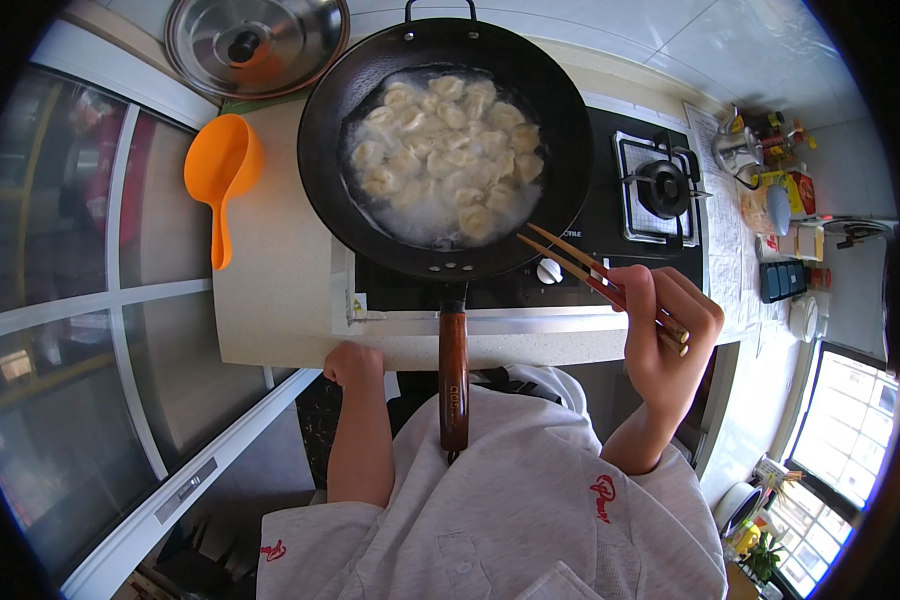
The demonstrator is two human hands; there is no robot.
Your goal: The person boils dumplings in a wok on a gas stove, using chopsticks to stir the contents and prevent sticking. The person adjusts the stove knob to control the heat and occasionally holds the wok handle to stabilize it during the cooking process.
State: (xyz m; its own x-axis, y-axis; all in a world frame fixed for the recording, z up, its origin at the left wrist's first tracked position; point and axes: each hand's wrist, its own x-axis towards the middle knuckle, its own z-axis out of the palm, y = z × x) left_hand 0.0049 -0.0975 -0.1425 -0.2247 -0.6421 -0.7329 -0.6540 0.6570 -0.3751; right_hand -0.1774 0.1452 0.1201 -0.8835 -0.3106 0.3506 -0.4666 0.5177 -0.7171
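A black wok (320, 140) with a brown wooden handle (454, 380) sits on the stove, its handle toward me. Many pale dumplings (450, 140) float in cloudy, foamy water inside it. My right hand (670, 320) is closed around a pair of wooden chopsticks (570, 262) with reddish upper parts. Their tips are at the wok's lower right rim, apart from the dumplings; whether they touch the rim I cannot tell. At the counter's front edge, left of the wok handle, my left hand (353, 362) is curled into a fist, with nothing showing in it.
An orange ladle-shaped scoop (223, 165) lies on the counter (270, 290) left of the wok. A steel lid (295, 40) rests behind it. The black gas stove (620, 280) has an unused burner (665, 190) at right. Bottles and a metal kettle (735, 150) stand farther right.
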